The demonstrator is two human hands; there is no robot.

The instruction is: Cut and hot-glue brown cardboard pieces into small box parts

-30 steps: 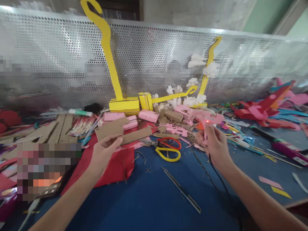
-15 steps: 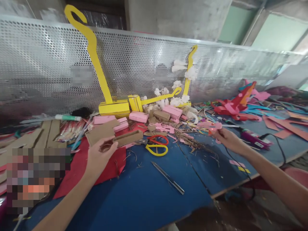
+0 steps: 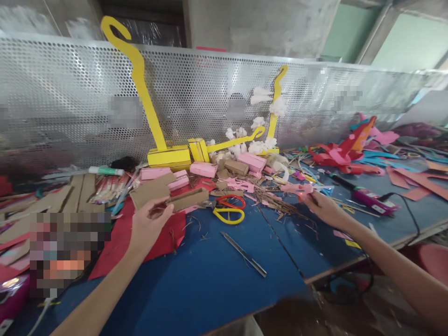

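Note:
My left hand (image 3: 152, 224) grips the near-left end of a small open cardboard box (image 3: 191, 199), its thumb and fingers closed about that end. The box tilts slightly above a red sheet (image 3: 164, 242). In my right hand (image 3: 320, 205) is a pink glue gun (image 3: 296, 188), its nozzle pointing left toward the pile of twigs. My fingers wrap its handle and partly hide it. Scissors (image 3: 229, 215) with red and yellow handles lie just right of the box. Nearer to me, a metal craft knife (image 3: 243, 254) rests on the blue table (image 3: 196, 294).
Yellow hooked cardboard shapes (image 3: 149, 102) stand against a perforated metal panel (image 3: 196, 93). Pink boxes (image 3: 203, 169), twigs (image 3: 280, 200) and white fluff (image 3: 278, 107) crowd the middle. A purple tool (image 3: 376, 200) with a black cable lies at right. Cardboard strips (image 3: 75, 193) are at left.
My right hand has moved left with the glue gun, closer to the twigs. My left hand still holds the cardboard box. The whole view has shifted slightly.

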